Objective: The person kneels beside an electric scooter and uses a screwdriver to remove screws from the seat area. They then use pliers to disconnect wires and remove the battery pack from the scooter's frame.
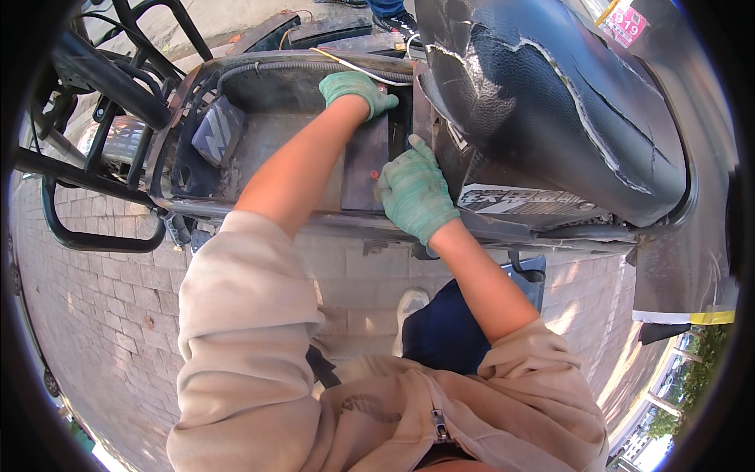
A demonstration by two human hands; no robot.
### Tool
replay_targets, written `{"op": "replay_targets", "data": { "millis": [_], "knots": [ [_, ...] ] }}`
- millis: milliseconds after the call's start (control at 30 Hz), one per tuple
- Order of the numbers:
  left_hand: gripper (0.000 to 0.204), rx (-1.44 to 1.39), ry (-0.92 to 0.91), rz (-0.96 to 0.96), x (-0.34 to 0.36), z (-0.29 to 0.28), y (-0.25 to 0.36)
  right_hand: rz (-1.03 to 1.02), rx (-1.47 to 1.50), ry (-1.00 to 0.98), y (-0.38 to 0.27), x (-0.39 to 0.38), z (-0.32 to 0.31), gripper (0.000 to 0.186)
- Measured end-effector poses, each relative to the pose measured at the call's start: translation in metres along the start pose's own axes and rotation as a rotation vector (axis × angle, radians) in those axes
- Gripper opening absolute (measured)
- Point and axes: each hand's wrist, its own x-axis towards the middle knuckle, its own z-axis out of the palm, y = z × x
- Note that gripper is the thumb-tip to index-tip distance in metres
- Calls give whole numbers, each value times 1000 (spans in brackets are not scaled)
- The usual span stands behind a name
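An open footwell compartment [275, 149] of an electric scooter lies in front of me. Inside it, at the right, sits a dark rectangular battery [363, 169] with a small red terminal near its near end. My left hand [351, 90], in a green knit glove, is curled over the battery's far end. My right hand [417, 190], gloved alike, grips the near right edge, its fingers bent over the top. The fingertips of both hands are partly hidden. A dark narrow gap [400, 118] lies between the battery and the seat base.
A torn black seat [550, 102] bulges at the right. In the compartment's left end stands a grey-purple box [219, 132]. Black tube bars [102, 169] jut out at the left. A white cable [370, 72] crosses the far rim. Beyond it, another person's shoe [397, 25] shows near more dark blocks.
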Motion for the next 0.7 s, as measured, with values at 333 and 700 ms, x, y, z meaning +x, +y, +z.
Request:
{"op": "replay_targets", "data": {
  "millis": [333, 700],
  "knots": [
    [59, -50, 37, 35, -3, 6, 7, -6, 82, 186, 1, -1, 6, 14],
    [89, -489, -455, 164, -47, 33, -53, 0, 187, 63, 5, -3, -2, 11]
  ]
}}
